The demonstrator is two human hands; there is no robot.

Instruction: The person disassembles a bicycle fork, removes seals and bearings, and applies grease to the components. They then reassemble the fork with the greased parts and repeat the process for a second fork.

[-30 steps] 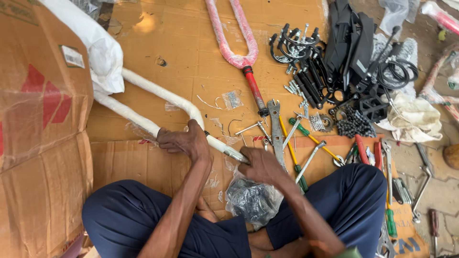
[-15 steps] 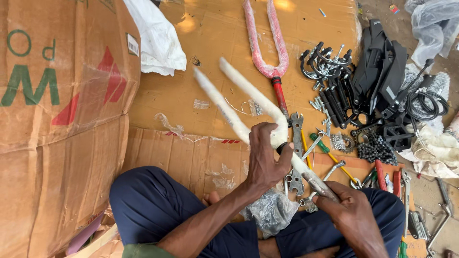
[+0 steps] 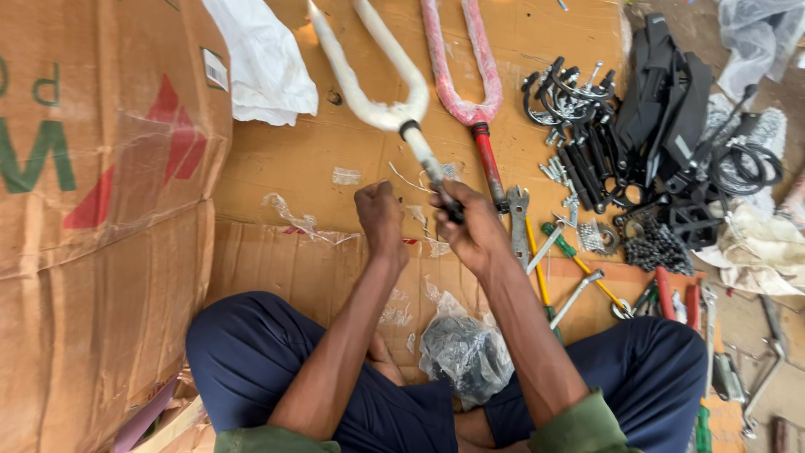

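I sit cross-legged on flattened cardboard. My right hand point(image 3: 476, 228) grips the dark steerer tube of a bicycle fork wrapped in white foam point(image 3: 373, 71), whose two legs point away from me. My left hand point(image 3: 379, 218) is closed just left of the tube, fingers curled; whether it pinches a scrap of wrapping I cannot tell. A second fork wrapped in pink point(image 3: 464, 75) lies flat just right of the white one. A crumpled clear plastic bag point(image 3: 464, 352) rests between my legs.
A large cardboard box point(image 3: 101, 210) stands at my left. White wrapping point(image 3: 264, 63) lies behind it. To the right lie a spanner point(image 3: 518, 220), screwdrivers point(image 3: 579, 260), a chain point(image 3: 658, 247), black pedals and brackets point(image 3: 654, 126), and cables point(image 3: 746, 168).
The white fork has swung from lying across to the left to pointing straight away. My right hand has moved onto its steerer tube; my left hand has come off the legs.
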